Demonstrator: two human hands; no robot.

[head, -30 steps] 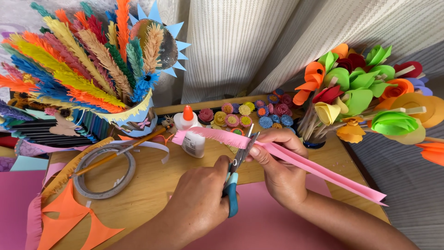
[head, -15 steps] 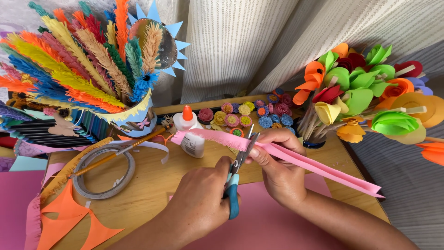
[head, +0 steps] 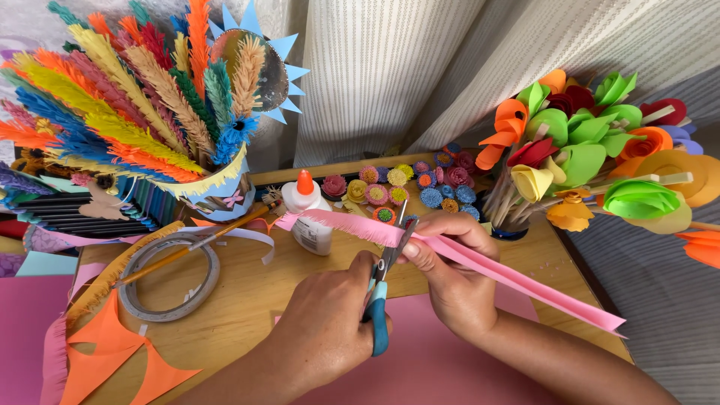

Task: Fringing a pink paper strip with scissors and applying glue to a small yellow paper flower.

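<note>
A folded pink paper strip [head: 480,266] stretches level above the wooden surface [head: 247,300], its left part already fringed. The right hand [head: 450,277] pinches it with closed fingers just beside the cut, which keeps the paper taut for the blades. The left hand [head: 330,330] has its fingers closed through the blue handles of the scissors [head: 380,292], blades meeting the strip's edge. Behind stand a white glue bottle [head: 307,210] with an orange cap and small rolled paper flowers [head: 405,187]; a tape roll [head: 169,276] lies left, beside orange paper scraps [head: 105,360].
</note>
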